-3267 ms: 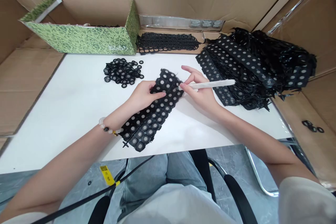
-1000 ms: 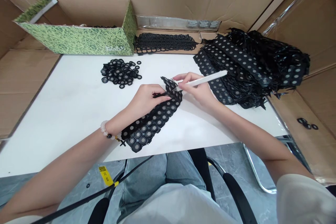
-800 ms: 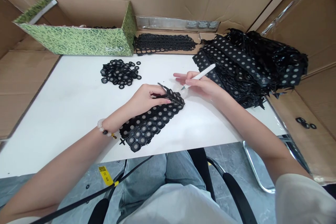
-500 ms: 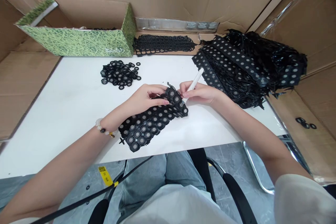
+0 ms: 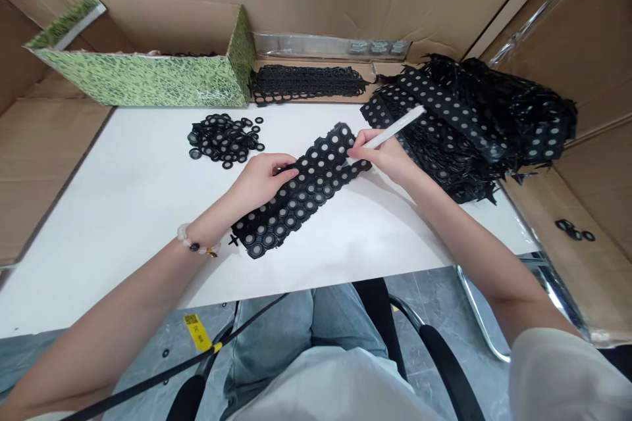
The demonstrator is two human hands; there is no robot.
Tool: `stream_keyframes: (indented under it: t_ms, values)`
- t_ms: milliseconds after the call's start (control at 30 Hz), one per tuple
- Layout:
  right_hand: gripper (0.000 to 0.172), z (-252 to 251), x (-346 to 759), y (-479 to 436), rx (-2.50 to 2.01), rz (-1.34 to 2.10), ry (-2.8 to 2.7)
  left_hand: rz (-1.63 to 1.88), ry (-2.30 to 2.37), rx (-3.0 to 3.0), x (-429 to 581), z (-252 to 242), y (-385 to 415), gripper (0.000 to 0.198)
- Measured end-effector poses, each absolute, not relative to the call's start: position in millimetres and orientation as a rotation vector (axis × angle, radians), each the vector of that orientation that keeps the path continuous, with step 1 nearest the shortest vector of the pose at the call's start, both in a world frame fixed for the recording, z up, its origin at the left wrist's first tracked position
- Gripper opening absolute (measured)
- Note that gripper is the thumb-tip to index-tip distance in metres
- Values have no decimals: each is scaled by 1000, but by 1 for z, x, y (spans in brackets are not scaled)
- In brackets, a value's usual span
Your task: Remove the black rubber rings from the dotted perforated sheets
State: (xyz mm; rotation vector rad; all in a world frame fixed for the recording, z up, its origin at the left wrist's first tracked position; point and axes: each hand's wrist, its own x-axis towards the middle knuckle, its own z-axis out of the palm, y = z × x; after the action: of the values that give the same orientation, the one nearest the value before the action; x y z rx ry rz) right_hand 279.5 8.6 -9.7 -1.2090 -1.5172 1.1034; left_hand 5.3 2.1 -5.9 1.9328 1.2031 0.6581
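A long black strip of moulded rings with grey centres (image 5: 301,194) lies diagonally on the white table. My left hand (image 5: 261,181) is pressed on its middle, with the fingers across the top. At the strip's far end my right hand (image 5: 382,156) pinches a white-handled craft knife (image 5: 397,126). The blade is hidden by my fingers, and the tip sits close to the strip's edge. A wrist bracelet of beads (image 5: 195,247) circles my left arm.
A pile of loose black rings (image 5: 222,139) lies left of the strip. A heap of uncut strips (image 5: 469,125) rises at the right. Behind stand a green patterned box (image 5: 143,82) and a black ring lattice (image 5: 306,83). Cardboard walls surround the table.
The strip's far end, bunched up earlier, now lies flat and swung toward the upper right. My right hand moved right with the knife, and the left hand slid along the strip.
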Motion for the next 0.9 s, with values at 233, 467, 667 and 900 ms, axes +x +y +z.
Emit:
stream_keyframes:
  t_ms: [233, 467, 667, 900]
  values:
    - [21, -7, 266, -7, -898, 935, -1653, 598, 1046, 2058, 12, -14, -5, 32]
    - [18, -12, 251, -19, -941, 1004, -1794, 614, 1017, 2158, 22, -12, -14, 28]
    - [19, -11, 250, -22, -1000, 1001, -1781, 661, 1029, 2138, 22, -14, -14, 22]
    - [17, -20, 241, -26, -1044, 639, -1970, 669, 1092, 2033, 22, -20, -13, 23]
